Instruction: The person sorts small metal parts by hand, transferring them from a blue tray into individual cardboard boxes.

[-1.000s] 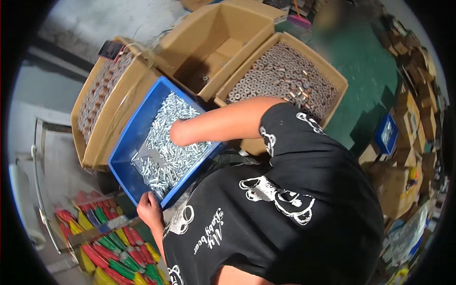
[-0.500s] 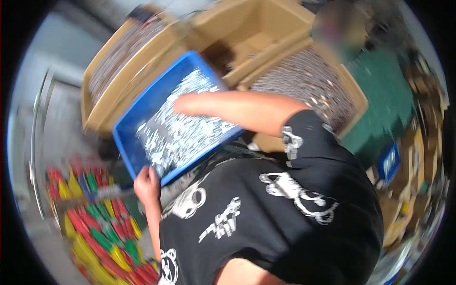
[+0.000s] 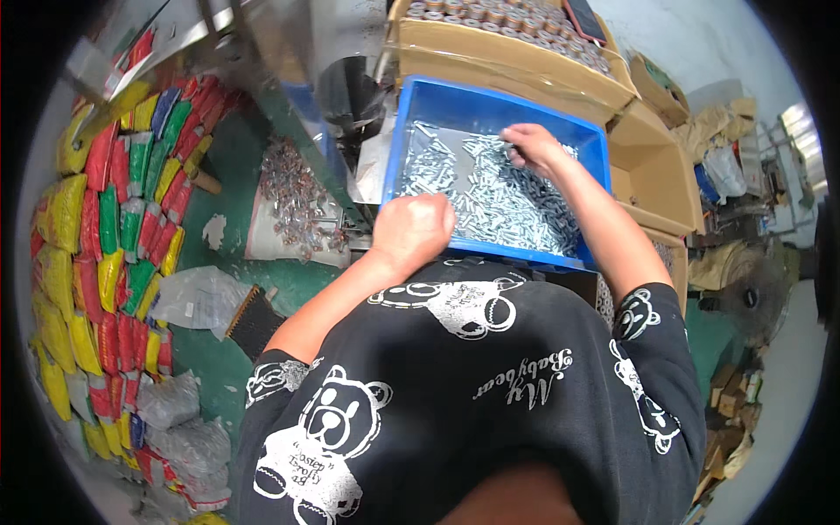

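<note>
Blue tray (image 3: 490,101) now square ahead — earlier angled. Left hand (image 3: 411,232) off rim, fisted over near edge, contents unseen. Right hand (image 3: 529,144) pinching among screws (image 3: 499,197) — sorting under way.

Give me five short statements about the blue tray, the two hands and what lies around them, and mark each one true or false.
1. The blue tray holds a heap of silvery screws. True.
2. The right hand is inside the tray, on the screws. True.
3. The left hand is spread flat on the floor. False: it is closed in a fist at the tray's near edge.
4. The cardboard box beyond the tray is empty. False: it is packed with small round parts.
5. Rows of coloured packets lie on the person's left. True.
</note>
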Demonstrator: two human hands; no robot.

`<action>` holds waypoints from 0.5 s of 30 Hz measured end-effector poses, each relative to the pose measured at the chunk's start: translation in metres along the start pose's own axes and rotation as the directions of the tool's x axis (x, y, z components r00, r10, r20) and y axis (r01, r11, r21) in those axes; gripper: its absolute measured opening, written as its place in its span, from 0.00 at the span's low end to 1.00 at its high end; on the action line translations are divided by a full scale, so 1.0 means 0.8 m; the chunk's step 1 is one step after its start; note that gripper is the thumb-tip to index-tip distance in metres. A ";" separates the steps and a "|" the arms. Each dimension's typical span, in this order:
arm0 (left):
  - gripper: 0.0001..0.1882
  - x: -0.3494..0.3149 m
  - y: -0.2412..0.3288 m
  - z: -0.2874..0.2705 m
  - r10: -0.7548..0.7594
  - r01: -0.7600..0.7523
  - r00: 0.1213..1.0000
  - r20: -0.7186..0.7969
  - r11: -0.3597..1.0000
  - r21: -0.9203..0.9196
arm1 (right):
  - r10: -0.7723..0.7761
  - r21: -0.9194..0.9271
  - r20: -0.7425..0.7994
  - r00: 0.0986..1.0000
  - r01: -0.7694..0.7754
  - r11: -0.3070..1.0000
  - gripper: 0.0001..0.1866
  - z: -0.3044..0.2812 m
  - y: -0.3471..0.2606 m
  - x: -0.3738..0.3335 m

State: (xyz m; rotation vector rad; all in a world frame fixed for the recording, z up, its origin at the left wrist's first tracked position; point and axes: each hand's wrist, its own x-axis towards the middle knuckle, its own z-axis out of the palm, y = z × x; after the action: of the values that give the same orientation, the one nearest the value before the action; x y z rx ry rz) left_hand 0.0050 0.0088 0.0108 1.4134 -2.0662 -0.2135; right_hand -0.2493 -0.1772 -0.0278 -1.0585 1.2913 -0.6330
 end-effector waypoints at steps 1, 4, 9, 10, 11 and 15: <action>0.13 -0.001 -0.003 -0.001 -0.018 0.018 1.000 -0.012 1.000 -0.011 | -0.100 -0.189 0.177 0.979 0.133 0.973 0.11 0.021 -0.008 0.015; 0.13 -0.003 -0.004 -0.006 0.022 -0.018 0.999 0.045 0.997 -0.078 | -0.479 -0.865 0.272 0.834 0.431 0.258 0.11 0.100 0.005 0.070; 0.10 -0.007 -0.018 0.000 0.048 -0.037 0.998 0.045 0.976 -0.216 | -0.321 -0.946 0.306 0.896 0.324 0.003 0.07 0.128 0.039 0.100; 0.10 -0.006 -0.019 0.002 0.080 -0.068 0.996 0.043 0.971 -0.228 | -0.368 -0.911 0.385 0.846 0.413 -0.003 0.07 0.110 0.038 0.097; 0.11 -0.005 -0.020 0.002 0.119 -0.105 0.992 0.043 0.966 -0.238 | -0.491 -0.869 0.466 0.736 0.486 -0.095 0.07 0.091 0.039 0.089; 0.10 -0.009 -0.023 0.002 0.079 -0.075 0.997 0.005 0.959 -0.275 | -0.518 -0.814 0.205 0.831 0.438 0.382 0.06 0.115 -0.015 0.024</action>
State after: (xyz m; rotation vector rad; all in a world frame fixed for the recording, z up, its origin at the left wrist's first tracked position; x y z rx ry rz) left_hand 0.0208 0.0074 -0.0017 1.1646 -2.0094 -0.4611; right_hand -0.1544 -0.1739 -0.0315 -2.3289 1.3768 -0.4508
